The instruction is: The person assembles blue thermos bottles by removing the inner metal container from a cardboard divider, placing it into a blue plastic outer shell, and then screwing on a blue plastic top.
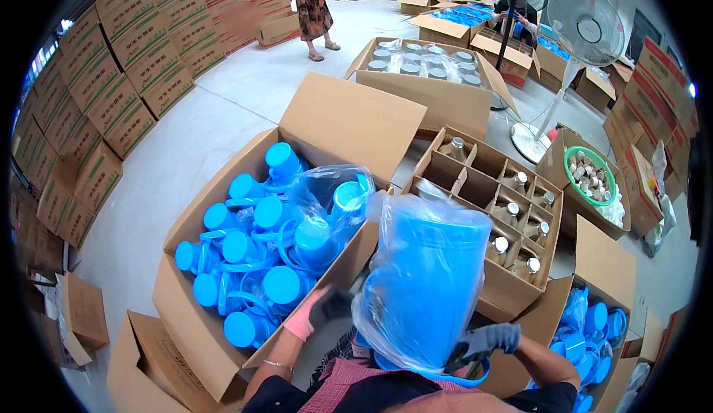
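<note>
A large blue plastic flask shell, loosely wrapped in a clear plastic bag, stands close in front of my body. My right hand, in a grey and black glove, grips it low on its right side, by a blue handle loop. My left hand, in a pink and dark glove, is beside the near right wall of an open carton, apart from the flask shell; its fingers are smeared by motion. Inside that carton lie several blue handled flasks, some under clear plastic.
To the right, a divided carton holds several silver-capped bottles. Another carton of blue flasks stands at lower right. Beyond are a green basin, a white fan, stacked cartons and two other people.
</note>
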Demonstrator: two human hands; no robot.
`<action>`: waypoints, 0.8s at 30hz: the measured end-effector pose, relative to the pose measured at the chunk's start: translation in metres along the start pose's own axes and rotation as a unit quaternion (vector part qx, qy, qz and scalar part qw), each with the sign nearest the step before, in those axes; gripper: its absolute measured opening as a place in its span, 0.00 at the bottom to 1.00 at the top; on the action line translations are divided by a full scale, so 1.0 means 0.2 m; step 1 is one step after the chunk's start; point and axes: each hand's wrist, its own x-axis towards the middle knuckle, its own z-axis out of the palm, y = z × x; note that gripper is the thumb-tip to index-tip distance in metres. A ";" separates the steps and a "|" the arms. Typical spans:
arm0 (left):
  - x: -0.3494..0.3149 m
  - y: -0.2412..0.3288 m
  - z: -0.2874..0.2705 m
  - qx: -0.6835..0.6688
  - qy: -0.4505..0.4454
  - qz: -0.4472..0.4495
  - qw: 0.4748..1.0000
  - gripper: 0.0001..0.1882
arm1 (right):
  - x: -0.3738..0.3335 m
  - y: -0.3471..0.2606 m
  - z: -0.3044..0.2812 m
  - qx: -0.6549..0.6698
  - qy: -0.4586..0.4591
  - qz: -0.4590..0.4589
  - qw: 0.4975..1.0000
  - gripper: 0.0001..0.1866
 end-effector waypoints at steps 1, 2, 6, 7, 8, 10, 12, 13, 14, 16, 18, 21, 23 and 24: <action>0.05 0.09 0.15 0.054 0.021 0.042 0.997 0.22 | 0.03 0.18 0.09 0.003 0.018 -0.007 1.000 0.20; 0.07 0.15 0.25 0.070 0.033 0.076 0.994 0.23 | 0.05 0.14 0.11 -0.064 0.049 -0.065 0.995 0.20; 0.23 0.10 0.49 0.287 -0.036 0.119 0.950 0.31 | -0.11 -0.20 0.10 -0.050 0.124 0.004 0.991 0.22; 0.16 0.02 0.65 0.347 0.027 0.134 0.928 0.33 | -0.20 -0.26 0.06 0.019 0.128 0.095 0.987 0.23; 0.11 -0.01 0.61 0.332 0.016 0.103 0.937 0.35 | -0.32 -0.31 0.03 0.041 0.216 0.016 0.975 0.25; 0.05 -0.09 0.56 0.334 -0.004 0.088 0.939 0.37 | -0.41 -0.31 -0.01 0.117 0.415 -0.092 0.898 0.30; 0.02 -0.18 0.52 0.422 0.021 0.104 0.900 0.35 | -0.31 -0.30 -0.05 0.238 0.518 -0.167 0.804 0.32; -0.01 -0.21 0.53 0.433 0.031 0.110 0.894 0.35 | -0.21 -0.33 -0.06 0.306 0.517 -0.212 0.771 0.32; -0.03 -0.21 0.57 0.441 0.036 0.120 0.889 0.35 | -0.15 -0.34 -0.07 0.366 0.518 -0.254 0.730 0.32; -0.04 -0.26 0.52 0.431 0.077 0.154 0.886 0.30 | 0.01 -0.14 0.00 0.196 0.514 -0.229 0.803 0.37; -0.02 -0.31 0.41 0.445 0.127 0.212 0.861 0.28 | 0.08 -0.17 0.05 0.125 0.492 -0.217 0.834 0.41; 0.00 -0.37 0.36 0.299 0.153 0.245 0.910 0.23 | 0.05 -0.45 0.22 0.106 0.461 -0.212 0.855 0.46; 0.04 -0.33 0.42 0.202 0.165 0.242 0.935 0.21 | 0.01 -0.37 0.24 0.072 0.435 -0.207 0.873 0.45; 0.05 -0.28 0.37 0.210 0.165 0.251 0.930 0.21 | 0.01 -0.36 0.21 0.081 0.389 -0.211 0.893 0.43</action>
